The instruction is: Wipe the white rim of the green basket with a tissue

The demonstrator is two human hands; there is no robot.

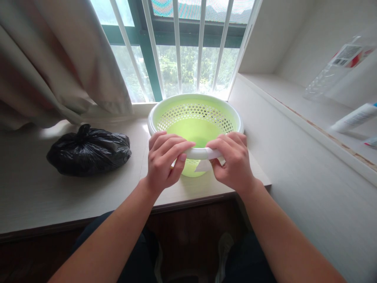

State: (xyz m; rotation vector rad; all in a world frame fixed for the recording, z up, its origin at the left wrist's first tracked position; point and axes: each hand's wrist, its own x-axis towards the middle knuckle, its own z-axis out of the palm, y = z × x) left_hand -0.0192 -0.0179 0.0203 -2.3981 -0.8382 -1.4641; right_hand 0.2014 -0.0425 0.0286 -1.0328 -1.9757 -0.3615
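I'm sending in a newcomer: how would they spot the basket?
From the barred window, look down to the pale ledge. The round green basket is there, its near rim held by the left hand and right hand. Its rows of holes set it apart from the knotted black bag on its left.

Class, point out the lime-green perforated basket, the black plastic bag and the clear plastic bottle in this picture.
Lime-green perforated basket (190,127): head view, inside, below the holes.
Black plastic bag (90,152): head view, middle of its body.
Clear plastic bottle (345,57): head view, on its label.
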